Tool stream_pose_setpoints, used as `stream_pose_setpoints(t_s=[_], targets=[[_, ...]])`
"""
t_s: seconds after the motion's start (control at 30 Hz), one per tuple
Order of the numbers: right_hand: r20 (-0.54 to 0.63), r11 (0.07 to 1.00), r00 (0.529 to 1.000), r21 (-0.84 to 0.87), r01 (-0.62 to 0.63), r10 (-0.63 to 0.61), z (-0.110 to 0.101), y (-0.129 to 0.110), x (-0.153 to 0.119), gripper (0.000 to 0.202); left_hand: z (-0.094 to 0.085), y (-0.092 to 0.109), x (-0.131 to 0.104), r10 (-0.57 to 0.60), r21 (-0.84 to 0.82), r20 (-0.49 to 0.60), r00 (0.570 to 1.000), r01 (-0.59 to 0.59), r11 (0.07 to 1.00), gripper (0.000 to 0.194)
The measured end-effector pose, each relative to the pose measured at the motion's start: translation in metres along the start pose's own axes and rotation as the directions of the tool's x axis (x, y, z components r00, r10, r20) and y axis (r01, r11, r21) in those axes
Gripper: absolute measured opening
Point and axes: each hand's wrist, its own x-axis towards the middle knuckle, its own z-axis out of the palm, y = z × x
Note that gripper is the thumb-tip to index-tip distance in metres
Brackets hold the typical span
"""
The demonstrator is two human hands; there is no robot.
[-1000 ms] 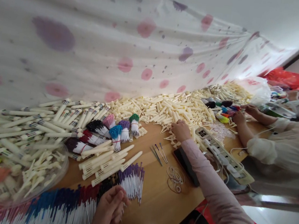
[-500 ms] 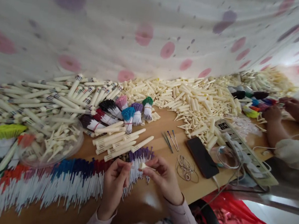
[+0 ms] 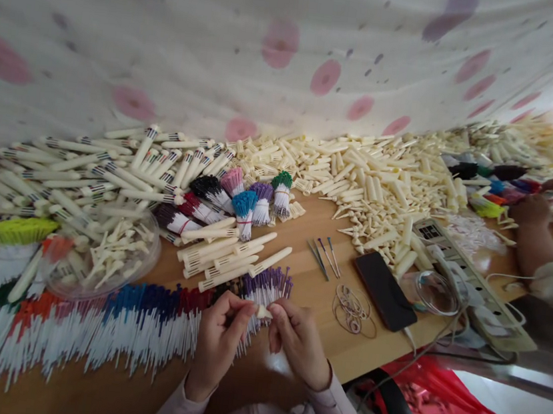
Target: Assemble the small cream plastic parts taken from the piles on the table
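My left hand (image 3: 220,338) and my right hand (image 3: 300,344) meet fingertip to fingertip above the near part of the table. Between them is a small cream plastic pen part (image 3: 263,312), pinched from both sides; fingers cover most of it. Just behind my hands stands a group of purple-tipped pen refills (image 3: 270,281). A long row of refills (image 3: 142,318) in several colours, white stems toward me, runs off to the left. Cream pen barrels (image 3: 230,258) with slotted ends lie beyond my fingers. Rubber-banded refill bundles (image 3: 245,213) sit behind those barrels.
Finished-looking multicolour pens (image 3: 84,170) heap at left behind a clear tub (image 3: 149,255) of cream parts. A large pile of cream parts (image 3: 361,170) lines the curtain. To the right are tweezers (image 3: 318,259), rubber bands (image 3: 352,308), a phone (image 3: 384,291), a power strip (image 3: 478,292) and another person's hands (image 3: 532,211).
The cream part, which was at my right fingertips, is now pinched between both hands, which have closed together. The view has shifted slightly, so the table appears moved rightward.
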Motion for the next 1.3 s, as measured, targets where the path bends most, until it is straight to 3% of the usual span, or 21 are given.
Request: stream_pose_setpoints(t_s=[0.2, 0.3, 0.37, 0.47, 0.57, 0.73, 0.87, 1.03, 1.17, 1.3], targets=[[-0.015, 0.991, 0.995, -0.085, 0.101, -0.103, 0.0001, 0.0025, -0.002, 0.032, -0.0005, 0.0013, 0.0012, -0.012, 0.03, 0.004, 1.0, 0.012, 0.999, 0.025], [0.027, 0.991, 0.999, -0.126, 0.049, -0.046, -0.0009, 0.0058, -0.0008, 0.037, -0.0004, 0.0018, 0.0012, -0.022, 0.024, 0.016, 1.0, 0.021, 0.999, 0.025], [0.053, 0.993, 0.998, -0.112, 0.026, -0.02, -0.0019, 0.0068, -0.0002, 0.03, -0.0005, 0.0011, 0.0013, -0.014, 0.023, 0.015, 1.0, 0.014, 1.0, 0.026], [0.055, 0.992, 0.997, -0.114, 0.062, -0.056, -0.0037, 0.0063, 0.0, 0.028, -0.001, -0.001, 0.0016, -0.002, 0.034, 0.017, 1.0, 0.002, 0.999, 0.026], [0.1, 0.981, 0.992, -0.168, 0.092, -0.076, -0.0054, 0.0055, 0.0005, 0.043, -0.0019, -0.0029, 0.0016, -0.002, 0.043, 0.02, 1.0, 0.001, 0.999, 0.026], [0.035, 0.983, 0.997, -0.164, 0.076, -0.072, -0.0059, 0.0059, 0.0022, 0.034, -0.0027, -0.0031, 0.0029, -0.006, 0.064, 0.01, 1.0, 0.005, 0.998, 0.024], [0.059, 0.985, 0.996, -0.157, 0.069, -0.061, -0.0043, 0.0059, 0.002, 0.047, -0.0003, -0.0004, 0.0034, -0.001, 0.061, 0.007, 1.0, 0.0, 0.998, 0.024], [0.02, 0.99, 0.999, -0.134, 0.048, -0.046, -0.0031, 0.0037, 0.0014, 0.035, 0.0003, -0.0004, 0.0032, -0.001, 0.078, -0.011, 1.0, 0.001, 0.997, 0.023], [0.086, 0.993, 0.996, -0.119, -0.004, 0.014, -0.0042, 0.001, 0.0014, 0.049, -0.0015, -0.0039, 0.0042, 0.026, 0.086, -0.001, 1.0, -0.026, 0.996, 0.022], [0.125, 0.997, 0.992, -0.076, 0.004, 0.006, -0.0003, 0.0026, 0.0006, 0.048, 0.001, -0.0051, 0.0042, 0.005, 0.036, -0.025, 1.0, -0.004, 0.999, 0.025]])
